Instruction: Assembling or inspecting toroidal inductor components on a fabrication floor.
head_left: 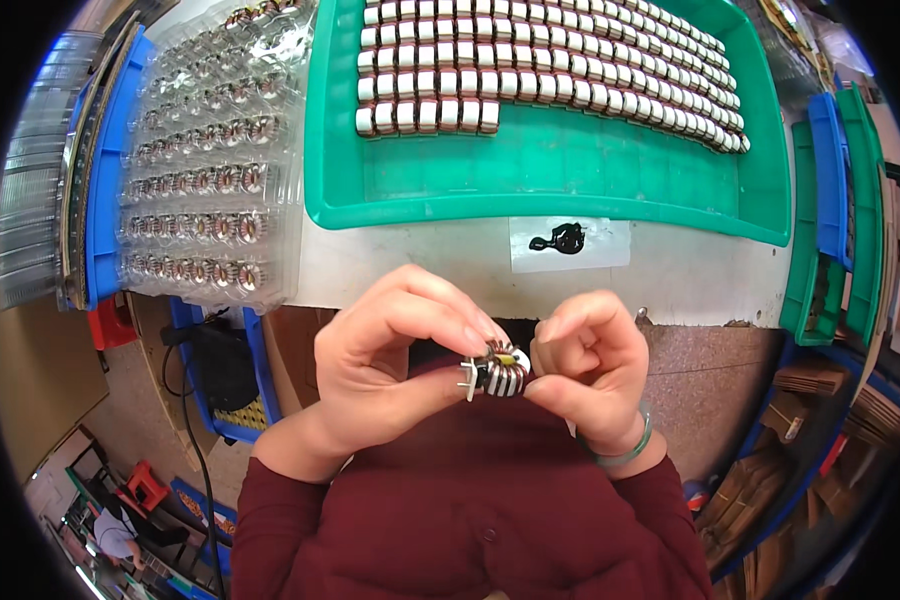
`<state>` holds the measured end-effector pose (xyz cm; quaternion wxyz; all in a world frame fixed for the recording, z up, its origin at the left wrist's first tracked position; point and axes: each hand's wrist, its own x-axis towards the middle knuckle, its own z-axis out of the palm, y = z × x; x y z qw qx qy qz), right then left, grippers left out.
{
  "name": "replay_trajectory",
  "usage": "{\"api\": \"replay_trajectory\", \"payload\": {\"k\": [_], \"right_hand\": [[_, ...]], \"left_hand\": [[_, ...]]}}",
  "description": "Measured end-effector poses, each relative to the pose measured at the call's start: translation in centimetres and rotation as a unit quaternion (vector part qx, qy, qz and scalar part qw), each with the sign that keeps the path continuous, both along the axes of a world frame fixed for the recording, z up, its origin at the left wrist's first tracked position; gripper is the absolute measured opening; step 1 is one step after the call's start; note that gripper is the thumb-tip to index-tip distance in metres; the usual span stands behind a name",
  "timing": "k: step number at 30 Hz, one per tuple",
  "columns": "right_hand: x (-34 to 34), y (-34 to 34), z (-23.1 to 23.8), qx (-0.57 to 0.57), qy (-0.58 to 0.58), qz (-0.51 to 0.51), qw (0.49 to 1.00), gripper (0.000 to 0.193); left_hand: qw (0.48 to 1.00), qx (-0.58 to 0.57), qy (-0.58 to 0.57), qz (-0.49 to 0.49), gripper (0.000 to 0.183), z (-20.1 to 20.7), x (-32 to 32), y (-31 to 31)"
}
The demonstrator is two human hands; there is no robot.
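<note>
Above my lap, in front of the bench edge, I hold a toroidal coil (507, 377) with dark copper windings, a white base and thin metal pins pointing left. The thumb and forefinger of my left hand (375, 360) pinch it at the base side. My right hand (592, 370) has its fingers curled in, with the thumb and forefinger tips against the coil's right side. On the bench just beyond lies a white sheet (610, 250) bearing a black glossy blob (568, 239).
A green bin (420, 205) at the back holds rows of white-topped coils (470, 85). Clear plastic trays (288, 215) of coils stand at the left beside a blue crate (105, 215). More green and blue bins (832, 200) are at the right, above stacked cardboard (760, 490).
</note>
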<state>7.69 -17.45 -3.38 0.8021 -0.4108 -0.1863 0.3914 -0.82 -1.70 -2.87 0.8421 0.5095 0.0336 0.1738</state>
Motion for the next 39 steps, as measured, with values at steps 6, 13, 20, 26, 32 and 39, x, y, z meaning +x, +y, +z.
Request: {"api": "replay_trajectory", "payload": {"k": [6, 13, 20, 26, 32, 39], "right_hand": [[-0.1, 0.1, 0.3, -0.074, -0.130, -0.016, 0.989, 0.035], [0.5, 0.4, 0.1, -0.076, -0.223, -0.037, 0.971, 0.027], [1.0, 0.7, 0.1, -0.058, -0.309, -0.070, 0.947, 0.025], [0.9, 0.2, -0.8, -0.038, -0.258, -0.058, 0.964, 0.027], [0.8, -0.1, -0.1, -0.064, -0.006, -0.009, 0.998, 0.026], [1.3, -0.3, 1.5, -0.110, 0.038, 0.045, 0.992, 0.023]], "left_hand": [[1.000, 0.016, 0.023, -0.006, 0.028, -0.1, -0.2, -0.1], [0.998, 0.018, 0.061, -0.028, 0.029, 0.3, -0.1, 0.0], [0.997, 0.010, 0.059, -0.049, 0.031, 1.0, -0.1, 0.3], [0.997, 0.043, 0.056, -0.041, 0.032, 1.1, -0.3, 0.5], [0.983, 0.183, 0.034, 0.005, 0.031, 1.7, -0.4, 0.4], [0.957, 0.288, -0.025, 0.025, 0.027, 1.8, -0.1, 0.6]]}}
